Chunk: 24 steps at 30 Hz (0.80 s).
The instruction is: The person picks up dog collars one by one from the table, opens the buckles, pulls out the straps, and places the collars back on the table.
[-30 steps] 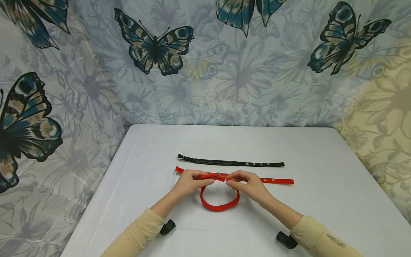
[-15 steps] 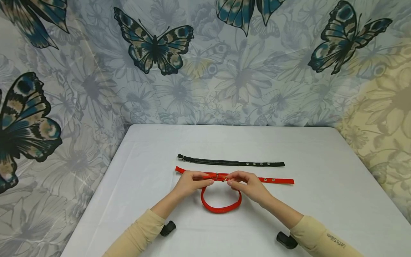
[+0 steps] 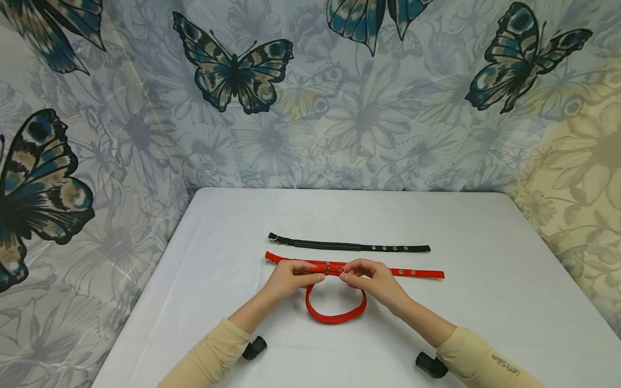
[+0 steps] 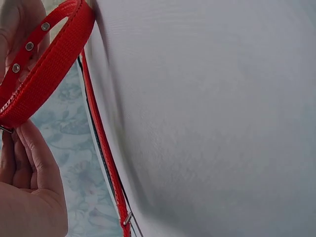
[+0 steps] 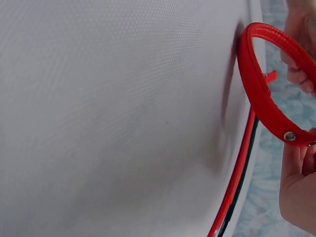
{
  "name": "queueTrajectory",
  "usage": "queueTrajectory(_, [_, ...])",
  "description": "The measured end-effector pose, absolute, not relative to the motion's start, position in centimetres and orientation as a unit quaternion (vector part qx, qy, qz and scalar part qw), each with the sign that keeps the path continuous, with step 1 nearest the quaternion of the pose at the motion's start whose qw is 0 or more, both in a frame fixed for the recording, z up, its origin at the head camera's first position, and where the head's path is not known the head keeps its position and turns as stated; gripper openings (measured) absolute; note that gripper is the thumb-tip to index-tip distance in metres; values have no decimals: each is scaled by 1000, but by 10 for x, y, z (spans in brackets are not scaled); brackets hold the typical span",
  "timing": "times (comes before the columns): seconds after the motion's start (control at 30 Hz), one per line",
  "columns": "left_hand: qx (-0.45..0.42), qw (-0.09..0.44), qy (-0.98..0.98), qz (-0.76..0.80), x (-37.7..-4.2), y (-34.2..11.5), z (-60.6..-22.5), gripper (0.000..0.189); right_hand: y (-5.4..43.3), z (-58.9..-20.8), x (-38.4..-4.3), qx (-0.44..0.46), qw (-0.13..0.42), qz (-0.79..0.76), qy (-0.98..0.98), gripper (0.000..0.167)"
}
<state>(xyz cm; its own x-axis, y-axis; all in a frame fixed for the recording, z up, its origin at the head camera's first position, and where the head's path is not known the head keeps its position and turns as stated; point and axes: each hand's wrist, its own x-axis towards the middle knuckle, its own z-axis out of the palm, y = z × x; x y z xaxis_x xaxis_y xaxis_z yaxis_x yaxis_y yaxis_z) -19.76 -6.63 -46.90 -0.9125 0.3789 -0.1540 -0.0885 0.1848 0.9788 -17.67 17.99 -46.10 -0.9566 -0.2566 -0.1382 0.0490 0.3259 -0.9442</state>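
Note:
A red collar (image 3: 336, 319) is bent into a loop between my two hands, its padded strap hanging toward me. My left hand (image 3: 287, 278) pinches it on the left near the metal ring and buckle. Opposite, my right hand (image 3: 377, 282) pinches the strap end between thumb and fingers. The left wrist view shows metal eyelets on the collar (image 4: 54, 69), with the buckle at my left fingertips. From the right wrist, the collar (image 5: 256, 89) has an eyelet beside my right fingers. Fingertips partly hide the fastening.
Behind the hands, a second red collar (image 3: 420, 274) lies stretched out on the white table (image 3: 310, 215). A black collar (image 3: 335, 245) lies straight beyond it, nearer the back edge. Butterfly-patterned fabric (image 3: 301, 140) hangs behind the table.
The hanging part of the loop has shifted slightly right and toward me. Both hands keep their pinch, with small finger movements near the buckle.

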Motion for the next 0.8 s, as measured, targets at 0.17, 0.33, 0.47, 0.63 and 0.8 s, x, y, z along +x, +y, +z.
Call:
queueTrajectory(0.17, [94, 187, 743, 635, -197, -65, -471, 30, 179, -461, -176, -61, 128, -579, 803, 26])
queueTrajectory(0.33, [84, 186, 738, 643, -197, -67, -474, 32, 183, -460, -175, -76, 128, -577, 803, 27])
queueTrajectory(0.47, [77, 188, 731, 651, -198, -69, -476, 34, 184, -459, -174, -90, 135, -576, 801, 30])
queueTrajectory(0.63, [76, 192, 726, 657, -196, -68, -474, 34, 184, -461, -175, -101, 143, -583, 794, 31])
queueTrajectory(0.8, [82, 194, 732, 648, -196, -67, -473, 34, 179, -461, -177, -73, 134, -574, 804, 29])
